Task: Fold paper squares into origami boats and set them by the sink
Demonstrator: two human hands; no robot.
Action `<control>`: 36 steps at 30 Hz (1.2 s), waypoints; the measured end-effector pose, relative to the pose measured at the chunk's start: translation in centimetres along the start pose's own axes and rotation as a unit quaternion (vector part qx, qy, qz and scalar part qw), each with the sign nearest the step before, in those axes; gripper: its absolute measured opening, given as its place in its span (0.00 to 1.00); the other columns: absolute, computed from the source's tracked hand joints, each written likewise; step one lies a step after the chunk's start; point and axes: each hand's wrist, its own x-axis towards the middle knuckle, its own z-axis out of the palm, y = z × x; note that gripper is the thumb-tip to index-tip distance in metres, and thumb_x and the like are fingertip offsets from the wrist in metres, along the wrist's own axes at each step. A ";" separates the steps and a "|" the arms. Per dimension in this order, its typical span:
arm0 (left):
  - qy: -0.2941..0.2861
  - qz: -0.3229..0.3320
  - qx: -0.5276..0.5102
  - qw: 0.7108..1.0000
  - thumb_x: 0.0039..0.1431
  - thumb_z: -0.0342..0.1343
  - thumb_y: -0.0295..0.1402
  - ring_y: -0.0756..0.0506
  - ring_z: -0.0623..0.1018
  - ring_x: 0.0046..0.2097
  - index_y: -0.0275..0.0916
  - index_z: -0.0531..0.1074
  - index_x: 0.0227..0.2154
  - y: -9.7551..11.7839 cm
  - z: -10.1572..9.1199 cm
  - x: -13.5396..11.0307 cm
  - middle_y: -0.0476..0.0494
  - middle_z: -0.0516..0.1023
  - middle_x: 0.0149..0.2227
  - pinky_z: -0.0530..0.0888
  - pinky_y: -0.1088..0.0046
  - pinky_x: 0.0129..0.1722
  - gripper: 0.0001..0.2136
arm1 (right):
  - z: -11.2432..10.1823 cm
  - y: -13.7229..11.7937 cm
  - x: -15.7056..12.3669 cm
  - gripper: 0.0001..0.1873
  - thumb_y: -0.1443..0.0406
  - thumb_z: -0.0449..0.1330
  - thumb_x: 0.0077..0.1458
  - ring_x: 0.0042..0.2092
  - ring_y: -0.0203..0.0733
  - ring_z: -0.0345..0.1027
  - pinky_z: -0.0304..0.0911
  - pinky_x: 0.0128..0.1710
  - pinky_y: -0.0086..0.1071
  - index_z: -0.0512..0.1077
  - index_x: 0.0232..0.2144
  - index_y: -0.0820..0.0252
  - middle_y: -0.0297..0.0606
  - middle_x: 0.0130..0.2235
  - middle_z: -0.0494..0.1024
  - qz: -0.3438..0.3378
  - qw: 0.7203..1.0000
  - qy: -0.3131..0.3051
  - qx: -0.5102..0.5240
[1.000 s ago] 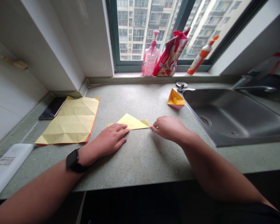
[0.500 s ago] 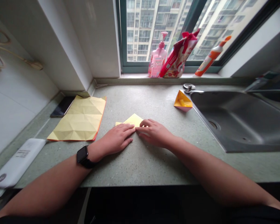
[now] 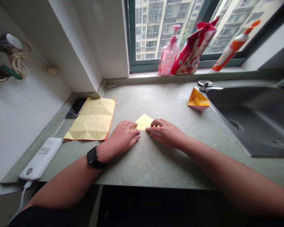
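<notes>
A small folded sheet of yellow paper (image 3: 143, 122) lies on the counter between my hands, its pointed top facing the window. My left hand (image 3: 124, 135) is at its left end, fingers curled over the edge and hiding that corner. At the right end, my right hand (image 3: 167, 132) grips the paper with bent fingers, the index fingertip at the lower edge. A black watch (image 3: 92, 155) is on my left wrist. To the left lies a stack of larger creased yellow sheets (image 3: 92, 118) with orange edges.
A folded orange paper piece (image 3: 197, 100) stands beside the steel sink (image 3: 246, 126) on the right. At the left are a dark phone (image 3: 75, 108) and a white power bank (image 3: 41, 157) with a cable. A pink pump bottle (image 3: 168, 56), red bag (image 3: 194, 50) and orange-white bottle (image 3: 230, 52) line the windowsill.
The view has shifted, so the surroundings sit farther right. My left hand has drawn back from the paper's middle to its left end, uncovering more of the lower edge. The right hand stays at its end.
</notes>
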 end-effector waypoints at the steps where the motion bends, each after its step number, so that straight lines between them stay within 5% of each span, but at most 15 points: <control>1: 0.004 -0.009 0.004 1.000 0.75 0.59 0.38 0.33 0.76 0.61 0.42 0.84 0.50 -0.1 -0.1 -0.1 0.36 0.80 0.59 0.70 0.43 0.67 0.11 | -0.1 0.0 0.0 0.15 0.65 0.62 0.70 0.47 0.48 0.74 0.71 0.49 0.42 0.85 0.54 0.48 0.45 0.49 0.82 0.001 1.000 -0.003 0.000; 15: 0.010 -0.118 0.013 0.993 0.74 0.58 0.40 0.31 0.80 0.58 0.43 0.88 0.38 -3.0 -2.5 -1.8 0.36 0.83 0.57 0.72 0.37 0.65 0.14 | -0.6 -0.3 -0.1 0.17 0.65 0.63 0.69 0.49 0.51 0.75 0.72 0.51 0.45 0.84 0.56 0.48 0.46 0.52 0.82 0.005 1.000 -0.025 -0.013; 20: 0.112 -0.042 -0.065 0.991 0.76 0.54 0.34 0.38 0.81 0.56 0.40 0.82 0.54 -1.8 -2.2 -1.0 0.38 0.84 0.55 0.79 0.52 0.61 0.13 | -0.7 0.2 -0.2 0.14 0.65 0.63 0.69 0.49 0.49 0.76 0.72 0.52 0.43 0.86 0.52 0.47 0.44 0.50 0.83 -0.010 1.000 -0.016 0.011; 25: 0.038 0.054 -0.088 0.994 0.75 0.58 0.35 0.35 0.76 0.67 0.39 0.74 0.65 0.1 0.3 0.0 0.33 0.77 0.66 0.76 0.49 0.67 0.19 | -0.9 0.3 -0.3 0.14 0.64 0.64 0.70 0.50 0.48 0.77 0.73 0.53 0.43 0.86 0.51 0.46 0.42 0.50 0.83 -0.011 0.999 -0.019 0.028; 36: -0.008 0.043 -0.029 0.999 0.76 0.58 0.40 0.33 0.75 0.66 0.42 0.75 0.64 0.6 1.2 0.6 0.36 0.77 0.66 0.72 0.47 0.68 0.19 | -0.9 -0.5 -0.3 0.16 0.64 0.63 0.70 0.51 0.51 0.75 0.72 0.54 0.45 0.85 0.56 0.46 0.45 0.52 0.82 -0.009 0.999 -0.027 -0.018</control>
